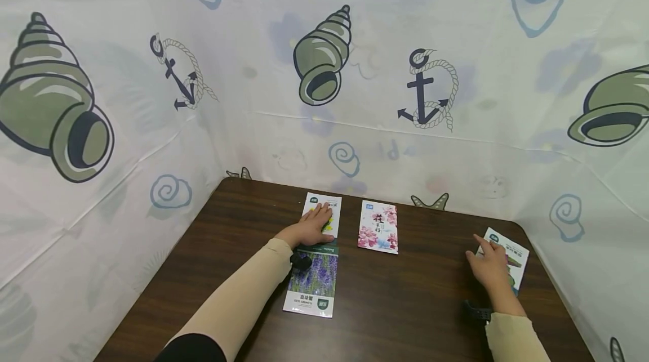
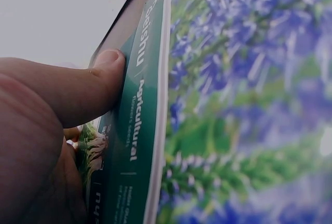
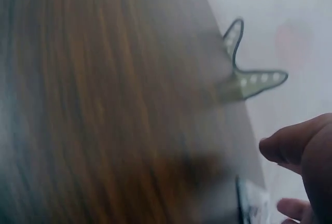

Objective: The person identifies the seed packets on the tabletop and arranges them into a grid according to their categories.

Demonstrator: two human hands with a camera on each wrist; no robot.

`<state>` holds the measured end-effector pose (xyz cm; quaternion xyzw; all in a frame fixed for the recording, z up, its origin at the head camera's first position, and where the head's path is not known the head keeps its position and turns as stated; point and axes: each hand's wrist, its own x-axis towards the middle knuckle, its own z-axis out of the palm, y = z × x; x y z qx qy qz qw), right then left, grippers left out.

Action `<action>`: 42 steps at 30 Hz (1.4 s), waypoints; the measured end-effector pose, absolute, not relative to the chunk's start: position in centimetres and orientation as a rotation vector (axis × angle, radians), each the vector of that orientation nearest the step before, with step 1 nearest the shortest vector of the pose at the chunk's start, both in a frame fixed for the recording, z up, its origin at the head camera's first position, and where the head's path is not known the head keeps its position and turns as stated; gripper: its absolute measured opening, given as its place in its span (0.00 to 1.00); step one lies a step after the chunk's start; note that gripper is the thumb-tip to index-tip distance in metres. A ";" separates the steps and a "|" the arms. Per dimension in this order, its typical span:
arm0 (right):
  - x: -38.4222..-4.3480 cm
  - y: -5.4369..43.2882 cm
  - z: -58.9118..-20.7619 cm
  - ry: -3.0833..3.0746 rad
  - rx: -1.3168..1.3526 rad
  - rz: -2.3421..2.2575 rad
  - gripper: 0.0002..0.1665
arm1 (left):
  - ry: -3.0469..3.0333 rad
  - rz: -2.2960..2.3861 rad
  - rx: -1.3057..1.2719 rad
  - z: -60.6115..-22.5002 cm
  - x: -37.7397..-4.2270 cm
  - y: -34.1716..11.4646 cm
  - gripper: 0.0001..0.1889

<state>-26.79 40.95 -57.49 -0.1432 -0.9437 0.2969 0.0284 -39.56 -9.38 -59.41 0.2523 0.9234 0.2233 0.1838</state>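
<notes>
My left hand [image 1: 308,229] rests with straight fingers on a seed packet with yellow flowers [image 1: 335,213] near the table's back edge. Its thumb touches the packet's dark green lower part in the left wrist view. Just below lies a lavender seed packet [image 1: 319,277], its purple blooms filling the left wrist view [image 2: 249,99]. Over at the right, my right hand [image 1: 493,272] lies over a white seed packet [image 1: 517,258], index finger extended and thumb apart. The hand partly covers that packet's picture. A pink-blossom packet [image 1: 378,227] lies flat between the hands.
Everything lies on a dark wood-grain table [image 1: 405,305] with rounded back corners. A pale curtain [image 1: 375,24] printed with shells and anchors surrounds the table's back and sides. A black wristband [image 1: 478,311] shows on the right wrist.
</notes>
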 end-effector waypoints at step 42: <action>-26.9 44.2 -58.8 -3.035 -0.392 0.819 0.38 | 2.593 0.623 0.744 -58.7 -39.3 -9.6 0.51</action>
